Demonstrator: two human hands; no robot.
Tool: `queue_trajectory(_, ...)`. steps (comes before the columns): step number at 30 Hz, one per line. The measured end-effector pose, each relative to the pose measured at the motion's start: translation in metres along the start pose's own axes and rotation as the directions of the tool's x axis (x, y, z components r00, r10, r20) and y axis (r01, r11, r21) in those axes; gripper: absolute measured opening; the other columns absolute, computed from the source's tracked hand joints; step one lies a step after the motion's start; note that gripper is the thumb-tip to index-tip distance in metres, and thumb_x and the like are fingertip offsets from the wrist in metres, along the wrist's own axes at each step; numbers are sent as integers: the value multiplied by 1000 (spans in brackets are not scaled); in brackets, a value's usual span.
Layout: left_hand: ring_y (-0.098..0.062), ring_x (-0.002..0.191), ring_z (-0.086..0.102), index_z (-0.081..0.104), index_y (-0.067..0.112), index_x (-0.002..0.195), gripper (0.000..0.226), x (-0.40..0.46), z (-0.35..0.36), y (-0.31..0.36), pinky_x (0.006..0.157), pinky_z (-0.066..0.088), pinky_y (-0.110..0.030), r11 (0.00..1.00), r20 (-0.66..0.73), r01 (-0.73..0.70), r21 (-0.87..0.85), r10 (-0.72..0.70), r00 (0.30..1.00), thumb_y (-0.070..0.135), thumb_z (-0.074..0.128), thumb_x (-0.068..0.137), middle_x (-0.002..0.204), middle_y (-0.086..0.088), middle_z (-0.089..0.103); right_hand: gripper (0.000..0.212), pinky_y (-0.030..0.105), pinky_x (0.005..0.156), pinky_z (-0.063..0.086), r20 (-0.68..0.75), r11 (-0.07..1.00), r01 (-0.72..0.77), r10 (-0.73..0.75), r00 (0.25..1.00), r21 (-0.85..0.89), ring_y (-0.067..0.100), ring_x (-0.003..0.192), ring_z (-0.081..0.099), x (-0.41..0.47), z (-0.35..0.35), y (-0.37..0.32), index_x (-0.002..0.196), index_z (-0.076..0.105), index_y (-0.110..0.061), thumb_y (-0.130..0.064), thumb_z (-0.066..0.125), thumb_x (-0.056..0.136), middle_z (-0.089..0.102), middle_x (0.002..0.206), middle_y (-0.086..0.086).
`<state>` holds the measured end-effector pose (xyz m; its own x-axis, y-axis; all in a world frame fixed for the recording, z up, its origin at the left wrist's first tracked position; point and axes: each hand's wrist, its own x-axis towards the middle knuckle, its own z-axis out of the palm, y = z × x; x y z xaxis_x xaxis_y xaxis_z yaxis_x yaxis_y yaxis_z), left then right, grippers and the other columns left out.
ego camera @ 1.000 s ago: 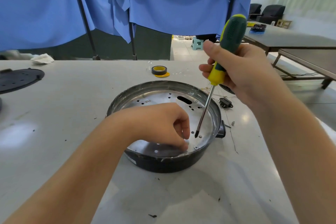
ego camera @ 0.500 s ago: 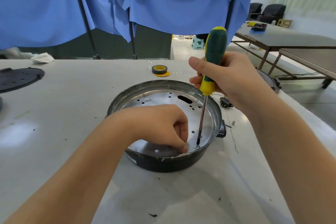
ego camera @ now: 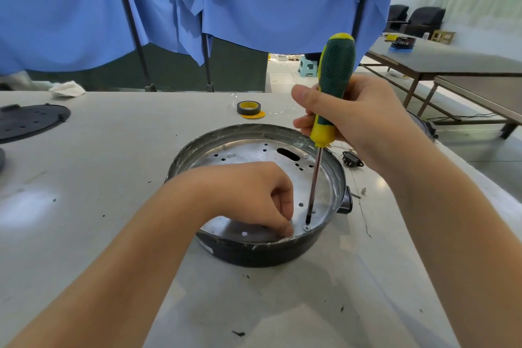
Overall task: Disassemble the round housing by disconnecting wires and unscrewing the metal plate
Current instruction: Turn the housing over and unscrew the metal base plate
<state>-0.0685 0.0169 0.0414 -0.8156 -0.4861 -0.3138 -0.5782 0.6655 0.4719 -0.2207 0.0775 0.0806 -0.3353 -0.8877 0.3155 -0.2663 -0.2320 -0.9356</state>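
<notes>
The round housing [ego camera: 254, 246] is seen near the middle of the table [ego camera: 113, 178], open side up, with the metal plate [ego camera: 254, 155] seated inside it. The screwdriver [ego camera: 329, 110] is gripped around its green and yellow handle by the right hand [ego camera: 356, 124], and the shaft is held close to upright, its tip brought down to the screw [ego camera: 307, 227] at about five o'clock on the plate, just at or barely above the head; full seating cannot be confirmed. The left hand [ego camera: 254, 195] is curled, fingertips pressed on the plate right beside that screw, seemingly steadying it; whether anything small is pinched there cannot be told. Here the danger is judged plain: if the tip is not bedded squarely in the cross slot, it may be cammed out under torque, and the head may be stripped or the nearby fingertips jabbed. The housing may also be spun on the smooth table if it is not held down firmly. A freed screw could be lost among the plate's many holes. Further screws are spotted at eleven and one o'clock, so more work is expected.
</notes>
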Motion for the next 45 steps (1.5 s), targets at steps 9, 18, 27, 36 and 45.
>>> queue_trajectory(9,2,64,58,67,30,84,15,0,0,0,63,48,-18,1000,-1,0,7,0,1000,40,76,79,74,15,66,21,18,56,55,15,999,-36,37,999,-23,12,64,73,-2,3,0,82,62,-14,-28,76,77,71,63,-7)
queue_trajectory(18,3,61,56,67,29,82,14,0,0,1,60,46,-17,1000,1,-6,-17,6,1000,39,76,79,70,16,65,67,8,48,47,101,970,131,-112,989,-205,3,54,68,-9,6,-10,90,58,8,-50,72,59,68,73,12)
queue_trajectory(27,3,61,56,67,29,83,13,-1,-1,3,61,48,-15,999,-1,-36,-26,36,999,39,74,82,72,14,65,58,6,55,46,168,932,208,-163,972,-299,0,56,65,-12,6,-15,80,61,-3,-57,66,60,68,71,6)
queue_trajectory(36,3,78,67,66,24,107,24,-4,-6,13,69,52,-11,942,-126,-178,-286,147,981,10,61,89,93,11,73,61,29,66,58,156,994,-15,-2,988,107,18,72,72,-7,4,-16,104,62,-7,-63,50,82,70,77,4)
queue_trajectory(45,-10,95,72,68,16,111,19,-5,-9,12,94,55,-30,860,-162,-266,-436,216,963,10,59,95,101,2,77,46,33,70,57,134,958,-24,-15,991,287,21,72,69,-5,0,-15,98,64,-7,-48,44,94,68,75,3)
